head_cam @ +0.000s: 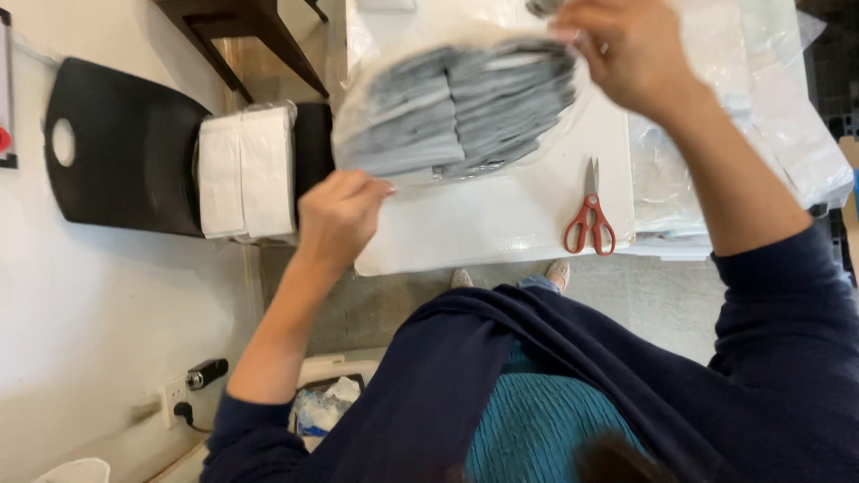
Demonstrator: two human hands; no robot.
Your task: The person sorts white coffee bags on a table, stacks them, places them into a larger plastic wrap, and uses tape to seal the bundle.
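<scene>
While both hands hold it above the table, the bundle appears as follows.

Bundle: clear plastic bag [456, 107] packed with folded grey cloth pieces, stacked in two side-by-side piles; motion blur softens the layers, so the cloth may be striped or simply edged in white.

Position of bundle: raised over the white table [501, 224], between the two hands, its long side running across the view.

Left hand [338, 215]: below the bag's lower left corner, knuckles toward the camera; fingers curled together and pinching the plastic edge.

Right hand [626, 54]: at the bag's upper right corner; fingers bent and closed on the plastic, thumb side blurred.

Sleeves: dark blue, pushed up the forearms, over a teal knit top.

Scissors [588, 219]: red handles, blades shut, lying on the table just right of the bag and apart from it.

White stack [246, 174]: folded white pieces in clear wrap, resting left of the table against a black chair [125, 152].

Further bags [761, 116]: clear plastic packs heaped at the table's right side.

Floor: grey, with two shoe tips [510, 275] showing under the table edge.
</scene>
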